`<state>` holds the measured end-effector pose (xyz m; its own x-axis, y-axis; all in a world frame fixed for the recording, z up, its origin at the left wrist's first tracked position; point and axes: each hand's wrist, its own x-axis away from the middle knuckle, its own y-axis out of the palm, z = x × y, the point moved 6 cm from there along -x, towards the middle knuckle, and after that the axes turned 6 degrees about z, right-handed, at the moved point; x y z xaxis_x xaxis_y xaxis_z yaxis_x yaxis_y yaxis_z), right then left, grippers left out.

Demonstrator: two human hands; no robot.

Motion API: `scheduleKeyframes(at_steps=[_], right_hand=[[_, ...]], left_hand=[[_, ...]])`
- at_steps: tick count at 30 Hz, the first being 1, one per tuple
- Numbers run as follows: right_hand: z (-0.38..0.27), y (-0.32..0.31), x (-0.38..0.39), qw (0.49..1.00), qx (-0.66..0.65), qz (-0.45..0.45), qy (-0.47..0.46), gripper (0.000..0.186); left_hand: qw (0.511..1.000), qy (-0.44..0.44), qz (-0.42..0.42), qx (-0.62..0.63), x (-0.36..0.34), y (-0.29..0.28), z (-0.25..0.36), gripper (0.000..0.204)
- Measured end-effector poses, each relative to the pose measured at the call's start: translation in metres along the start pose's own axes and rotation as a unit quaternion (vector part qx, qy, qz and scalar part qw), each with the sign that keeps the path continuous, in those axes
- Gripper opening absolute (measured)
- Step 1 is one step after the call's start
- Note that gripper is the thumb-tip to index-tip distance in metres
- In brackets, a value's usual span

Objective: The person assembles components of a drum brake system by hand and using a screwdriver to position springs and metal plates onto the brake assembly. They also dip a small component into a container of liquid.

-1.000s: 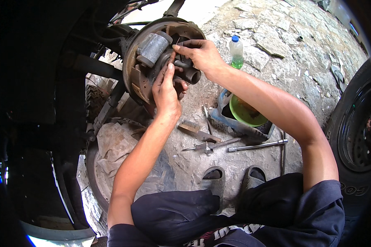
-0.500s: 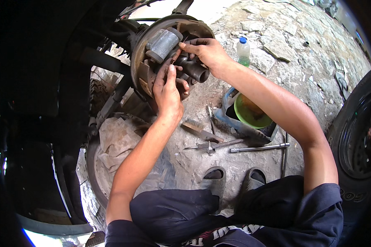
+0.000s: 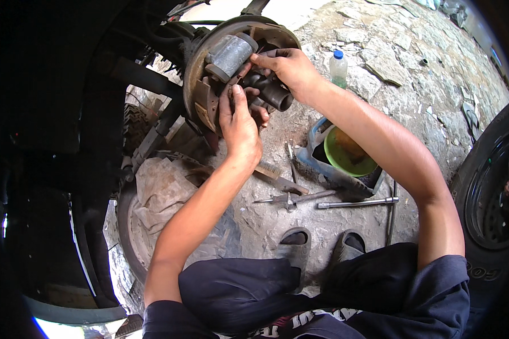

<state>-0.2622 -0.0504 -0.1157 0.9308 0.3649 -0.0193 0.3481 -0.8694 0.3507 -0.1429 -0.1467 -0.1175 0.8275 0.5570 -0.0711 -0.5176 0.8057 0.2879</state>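
Observation:
The drum brake backing plate (image 3: 193, 73) faces me at the top, with a grey wheel cylinder (image 3: 230, 56) on its upper part. Below the cylinder, a small rusty metal strip (image 3: 244, 70) runs between my two hands. My right hand (image 3: 291, 70) pinches its upper end between thumb and fingers. Fingers curled, my left hand (image 3: 242, 116) is at the lower end, with the thumb raised close to the strip. A dark hollow axle end (image 3: 277, 97) juts out between the hands. Beside my left hand, a brake shoe (image 3: 206, 104) sits along the plate's edge. My fingers partly hide the strip's ends.
On the stone ground lie a wire brush (image 3: 277, 177), a caliper-like tool (image 3: 291, 200) and a metal bar wrench (image 3: 356, 203). A cut blue container (image 3: 311, 158) holds a green bowl (image 3: 350, 166). A bottle (image 3: 338, 70) stands behind; a wheel (image 3: 486, 192) is at right.
Both hands stay at the brake with the strip between them. The brake and hands appear slightly farther right in the picture, and my left hand has come up a little.

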Motion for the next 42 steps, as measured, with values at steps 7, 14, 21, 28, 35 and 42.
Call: scheduleKeyframes(at_steps=[7, 14, 21, 28, 35, 42], right_hand=[[-0.007, 0.001, 0.008, 0.998, 0.05, -0.025, 0.004, 0.022], [-0.045, -0.009, 0.04, 0.758, 0.399, 0.058, -0.512, 0.034], [-0.047, -0.003, 0.031, 0.611, 0.438, -0.026, -0.659, 0.032], [-0.044, 0.002, 0.031, 0.552, 0.443, 0.019, -0.706, 0.03], [-0.045, 0.01, 0.032, 0.533, 0.453, -0.03, -0.714, 0.025], [-0.046, 0.013, 0.035, 0.542, 0.453, -0.069, -0.704, 0.03]], left_hand=[[0.999, 0.001, 0.027, 0.023, -0.008, 0.003, -0.008, 0.037], [1.0, 0.008, 0.018, 0.005, -0.006, 0.005, -0.005, 0.04], [0.999, 0.001, 0.034, -0.002, -0.005, 0.006, -0.006, 0.047], [1.0, 0.009, 0.028, -0.004, -0.006, 0.006, -0.004, 0.044], [0.999, 0.033, 0.001, -0.03, 0.002, 0.003, 0.0, 0.045], [0.997, 0.041, -0.01, -0.067, -0.013, 0.008, -0.001, 0.04]])
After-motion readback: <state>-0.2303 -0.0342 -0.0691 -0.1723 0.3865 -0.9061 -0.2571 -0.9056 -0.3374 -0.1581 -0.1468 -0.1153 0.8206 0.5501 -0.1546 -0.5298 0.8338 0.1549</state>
